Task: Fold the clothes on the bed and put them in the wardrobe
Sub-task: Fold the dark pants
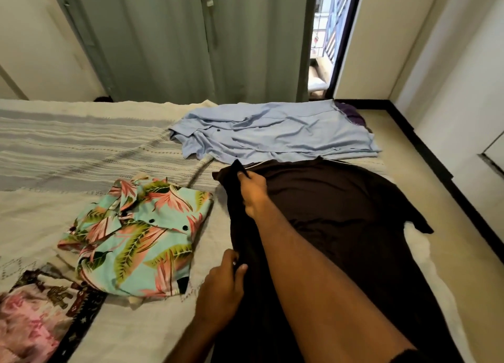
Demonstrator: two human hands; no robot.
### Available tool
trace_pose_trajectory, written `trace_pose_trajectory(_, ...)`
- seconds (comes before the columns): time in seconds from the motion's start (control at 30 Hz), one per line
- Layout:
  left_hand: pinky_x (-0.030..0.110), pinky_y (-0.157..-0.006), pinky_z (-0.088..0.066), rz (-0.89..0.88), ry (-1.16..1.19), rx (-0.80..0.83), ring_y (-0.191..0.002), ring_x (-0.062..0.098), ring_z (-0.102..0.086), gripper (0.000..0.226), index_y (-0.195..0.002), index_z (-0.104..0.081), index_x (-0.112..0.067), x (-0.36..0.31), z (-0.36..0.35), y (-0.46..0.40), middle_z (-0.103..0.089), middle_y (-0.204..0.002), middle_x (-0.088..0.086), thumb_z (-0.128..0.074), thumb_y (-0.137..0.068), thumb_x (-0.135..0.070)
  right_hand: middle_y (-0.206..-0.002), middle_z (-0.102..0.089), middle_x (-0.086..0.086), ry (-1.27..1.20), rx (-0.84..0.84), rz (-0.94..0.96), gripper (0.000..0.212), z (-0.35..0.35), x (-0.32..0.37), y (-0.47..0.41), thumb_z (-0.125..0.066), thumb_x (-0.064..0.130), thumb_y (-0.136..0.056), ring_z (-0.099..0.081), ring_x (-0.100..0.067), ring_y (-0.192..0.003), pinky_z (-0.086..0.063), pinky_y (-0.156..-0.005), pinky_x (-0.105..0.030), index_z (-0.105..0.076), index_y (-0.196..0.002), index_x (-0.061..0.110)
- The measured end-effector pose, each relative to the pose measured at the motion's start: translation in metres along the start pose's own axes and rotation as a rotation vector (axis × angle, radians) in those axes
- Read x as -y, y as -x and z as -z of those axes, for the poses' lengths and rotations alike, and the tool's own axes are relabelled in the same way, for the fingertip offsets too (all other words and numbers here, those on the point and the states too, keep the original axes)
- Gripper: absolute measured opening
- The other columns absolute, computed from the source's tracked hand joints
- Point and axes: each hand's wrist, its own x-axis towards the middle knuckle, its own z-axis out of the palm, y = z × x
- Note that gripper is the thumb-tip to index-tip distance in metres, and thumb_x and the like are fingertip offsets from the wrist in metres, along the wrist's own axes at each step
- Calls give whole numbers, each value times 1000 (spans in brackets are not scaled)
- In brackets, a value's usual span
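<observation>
A dark brown garment [341,212] lies spread on the bed [81,150] at the right. My right hand [252,192] pinches its far left edge, lifting a small flap. My left hand [223,286] grips the same left edge nearer to me. A folded shirt with a tropical leaf print [136,234] rests to the left of the dark garment. A light blue shirt [272,133] lies crumpled and unfolded at the far side of the bed.
A pink and patterned cloth [32,316] lies at the near left corner. Green curtains [191,41] hang behind the bed beside an open doorway [327,35]. A strip of floor [425,172] runs along the right side next to white panels [463,90].
</observation>
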Motion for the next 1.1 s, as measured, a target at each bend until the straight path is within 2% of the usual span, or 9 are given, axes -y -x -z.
trace_pose_trajectory(0.13,38,-74,-50,-145,-147,46,-95,27,-65,24,-116,-48,-27,-57,-29,-10,-67,-101,2,-50,-100,-45,-86,-66,-5,-280,-178,-66,11,79,9,-15,-58,14,-101,-60,-18,-83,-51,-74,-31,-69,-103,10)
trace_pose_trajectory(0.3,45,-92,-53,-73,-277,285,-112,30,-61,50,-130,-44,-25,-94,-61,0,-62,-120,6,-64,-91,-49,-126,-60,-16,237,-521,-217,45,161,-12,-2,-72,20,-90,-66,-32,-91,-60,-85,-47,-55,-130,9)
trace_pose_trajectory(0.4,42,-92,-53,4,-318,322,-113,30,-60,47,-121,-51,-22,-88,-63,11,-60,-120,7,-66,-88,-52,-126,-60,-11,517,-441,-53,55,177,-12,41,-71,17,-87,-61,-33,-113,-52,-95,-41,-46,-136,19)
trace_pose_trajectory(0.53,39,-88,-52,27,-324,328,-111,29,-62,47,-118,-57,-21,-85,-51,21,-61,-118,7,-67,-86,-53,-110,-67,-1,786,-133,52,34,175,-40,105,-72,35,-87,-63,-23,-108,-52,-96,-40,-61,-118,29)
trace_pose_trajectory(0.67,40,-87,-55,28,-365,391,-108,28,-64,50,-125,-58,-24,-76,-38,48,-64,-118,5,-68,-84,-51,-121,-58,-3,1036,34,88,50,167,-73,160,-75,39,-80,-59,-27,-108,-51,-90,-40,-51,-124,36)
trace_pose_trajectory(0.77,37,-87,-53,69,-410,418,-111,27,-63,48,-120,-60,-25,-63,-23,67,-64,-118,2,-71,-81,-49,-113,-61,-3,1006,47,123,42,168,-72,176,-63,8,-79,-61,-29,-99,-48,-79,-32,-56,-114,31)
trace_pose_trajectory(0.9,34,-75,-51,101,-417,456,-98,23,-65,38,-97,-61,-32,-44,0,96,-65,-103,-1,-79,-71,-53,-101,-71,-1,918,-17,119,28,177,-65,193,-58,1,-81,-67,-24,-95,-44,-74,-21,-76,-89,21)
trace_pose_trajectory(1.0,34,-68,-53,61,-325,482,-83,18,-65,36,-88,-57,-34,-43,11,118,-65,-91,-5,-82,-65,-47,-109,-71,2,917,44,67,17,176,-64,212,-70,19,-84,-65,-19,-104,-48,-85,-23,-77,-99,24)
trace_pose_trajectory(1.1,40,-73,-58,-14,-309,521,-83,18,-65,43,-97,-55,-35,-53,18,141,-64,-93,-8,-81,-63,-41,-121,-64,-2,935,123,-2,53,169,-73,232,-86,30,-74,-65,-24,-105,-57,-88,-35,-65,-123,25)
